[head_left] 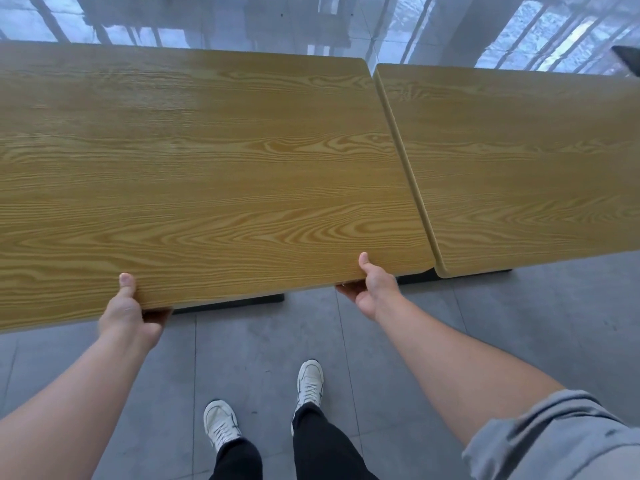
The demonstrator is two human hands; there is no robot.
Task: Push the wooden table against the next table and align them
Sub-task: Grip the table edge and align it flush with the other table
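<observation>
A wooden table (194, 168) with yellow-brown grain fills the left and middle of the head view. A second, matching table (519, 161) stands to its right. Their side edges meet along a narrow seam, and the left table's top overlaps or sits slightly higher there. The left table's far edge reaches further back than the right one's. My left hand (128, 310) grips the left table's near edge, thumb on top and fingers underneath. My right hand (372, 287) grips the same edge near its right corner in the same way.
Grey floor tiles (450, 334) lie under me, with my two white shoes (263, 407) on them. Dark table bases (235, 302) show beneath the near edges. A glass wall (242, 22) with reflections runs behind both tables. A dark object (627, 62) pokes in at far right.
</observation>
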